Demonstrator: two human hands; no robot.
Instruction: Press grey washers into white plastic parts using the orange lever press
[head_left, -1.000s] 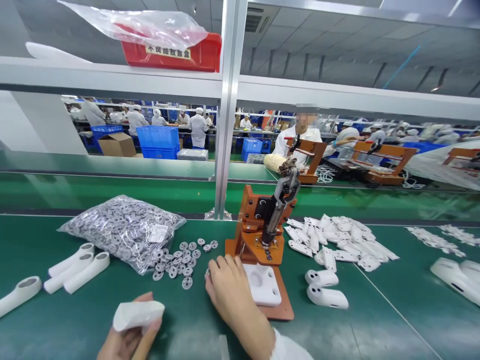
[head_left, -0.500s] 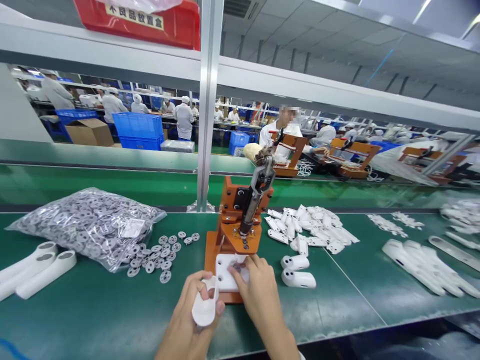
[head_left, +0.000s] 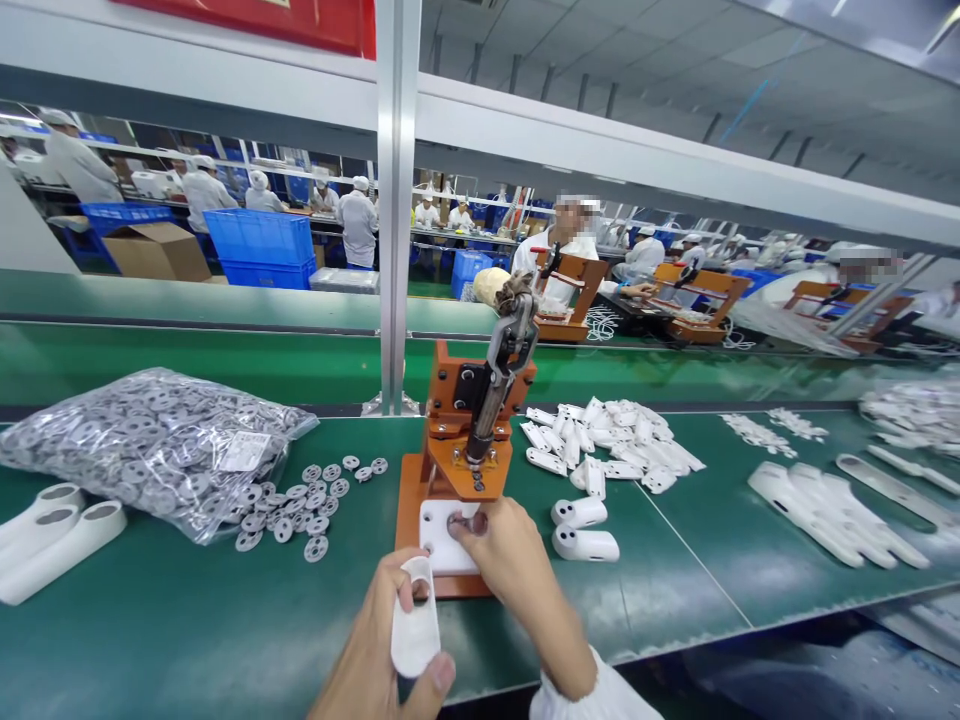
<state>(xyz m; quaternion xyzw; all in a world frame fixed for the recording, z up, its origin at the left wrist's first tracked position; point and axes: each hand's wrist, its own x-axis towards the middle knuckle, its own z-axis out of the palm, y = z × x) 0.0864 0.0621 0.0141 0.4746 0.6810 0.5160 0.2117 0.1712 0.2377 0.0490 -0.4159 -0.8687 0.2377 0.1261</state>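
Observation:
My left hand [head_left: 379,640] grips a white plastic part [head_left: 416,630] with a hole near its top, just in front of the orange press. My right hand [head_left: 510,550] is closed at the white block [head_left: 442,540] on the press base, fingers bent over the block's right half; what they pinch, if anything, is hidden. Above the block stands the orange press [head_left: 469,470] with its metal toggle lever [head_left: 499,370] raised. Two white rounded parts [head_left: 585,545] lie to the right of my right hand.
Left are a clear bag of grey discs [head_left: 142,440], loose grey discs [head_left: 289,510] and long white parts [head_left: 67,550]. A pile of small white parts [head_left: 622,435] and flat white covers [head_left: 832,515] lie right. A metal post [head_left: 395,220] rises behind. Co-workers sit beyond.
My left hand has turned the white part more upright and lowered it slightly. My right hand's fingers have curled differently over the block, with the wrist higher. The view has shifted slightly.

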